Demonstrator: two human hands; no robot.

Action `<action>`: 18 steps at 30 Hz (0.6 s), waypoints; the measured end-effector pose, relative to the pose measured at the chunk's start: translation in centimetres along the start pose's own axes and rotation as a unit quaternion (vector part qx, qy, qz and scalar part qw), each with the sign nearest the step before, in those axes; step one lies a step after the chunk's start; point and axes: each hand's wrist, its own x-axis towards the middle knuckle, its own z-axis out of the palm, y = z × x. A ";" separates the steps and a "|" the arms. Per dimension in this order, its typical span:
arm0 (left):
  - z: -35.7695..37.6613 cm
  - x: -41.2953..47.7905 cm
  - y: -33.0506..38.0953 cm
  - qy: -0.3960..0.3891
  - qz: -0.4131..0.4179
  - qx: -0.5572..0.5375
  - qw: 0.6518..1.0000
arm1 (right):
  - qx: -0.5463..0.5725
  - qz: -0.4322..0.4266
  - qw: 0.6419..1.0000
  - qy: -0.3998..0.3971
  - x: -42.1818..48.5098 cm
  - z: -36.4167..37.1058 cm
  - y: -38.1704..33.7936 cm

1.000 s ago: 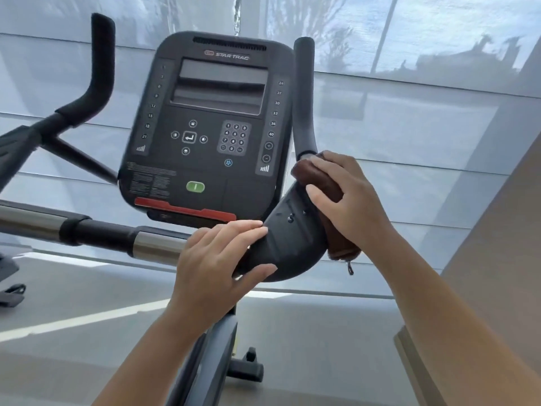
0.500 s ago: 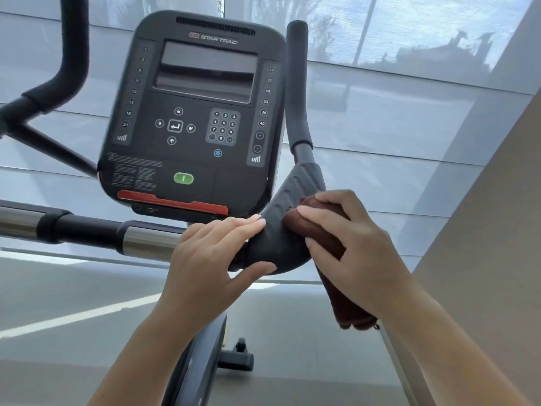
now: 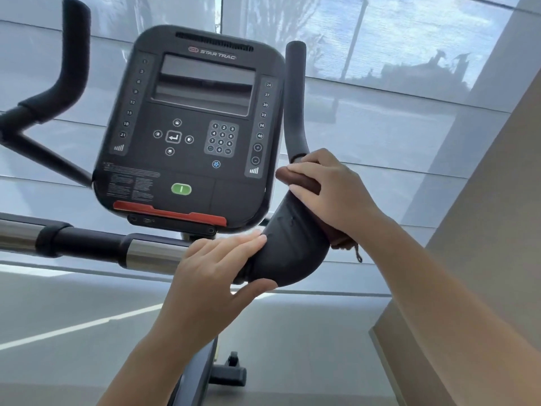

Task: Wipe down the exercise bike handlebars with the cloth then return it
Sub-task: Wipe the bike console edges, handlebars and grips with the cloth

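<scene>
The exercise bike's black right handlebar [image 3: 288, 253] curves from the chrome crossbar [image 3: 152, 254] up into an upright grip [image 3: 295, 98]. My right hand [image 3: 333, 191] presses a dark brown cloth [image 3: 304, 183] against the bend just below that upright grip; the cloth's lower end hangs under my wrist. My left hand [image 3: 216, 273] grips the wide lower part of the same handlebar, fingers on top and thumb beneath. The left handlebar [image 3: 73, 54] rises at the far left.
The black Star Trac console [image 3: 193, 127] sits between the two grips. A beige wall [image 3: 483, 259] stands close on the right. Behind the bike is a shaded window; below are the bike's frame and foot [image 3: 231, 373] on a grey floor.
My right hand slid the cloth down the handlebar bend half a second ago, then back up to just under the upright grip. My left hand stayed on the lower handlebar.
</scene>
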 end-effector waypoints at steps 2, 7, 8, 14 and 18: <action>0.0 0.0 -0.1 -0.002 0.015 0.013 1.000 | 0.009 -0.009 1.000 0.011 -1.2 -0.3 -0.4; -0.6 0.2 -0.8 -0.008 0.048 0.057 0.997 | 0.061 -0.070 0.995 0.033 -7.3 0.2 -2.4; -0.8 0.2 -1.1 -0.008 0.051 0.071 0.996 | 0.069 -0.081 0.994 0.026 -7.8 0.1 -2.4; -0.9 -0.4 -2.3 0.010 0.026 0.055 0.998 | 0.088 -0.081 0.992 0.038 -1.8 -2.6 -0.5; -0.5 -0.5 -2.4 0.029 0.029 0.048 0.998 | 0.010 0.001 1.000 -0.008 1.3 -0.9 0.0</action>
